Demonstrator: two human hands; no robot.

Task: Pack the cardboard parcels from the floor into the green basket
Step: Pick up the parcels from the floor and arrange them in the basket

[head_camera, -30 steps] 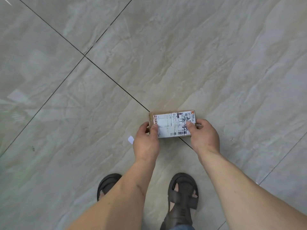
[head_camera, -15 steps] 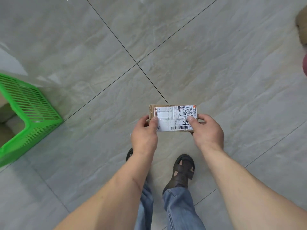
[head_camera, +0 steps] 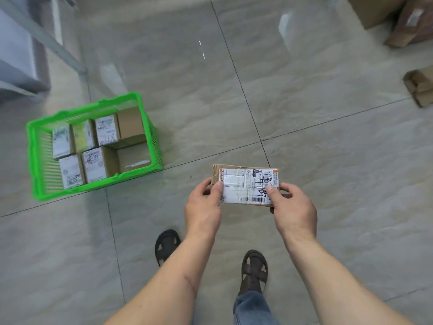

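Both hands grip one parcel (head_camera: 246, 184) off floor: left hand (head_camera: 203, 207) pinches left end, right hand (head_camera: 293, 207) right end. Parcel looks small, stiff, probably light; taped label likely slick, so cardboard ends safer hold. Green basket (head_camera: 154, 146) well apart at left, part-filled, gap at right corner. Open floor between.

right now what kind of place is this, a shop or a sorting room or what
Probably a parcel sorting or pickup room: labelled cardboard parcels fill a green basket, more boxes lie on the tiled floor, and both hands hold a labelled parcel.
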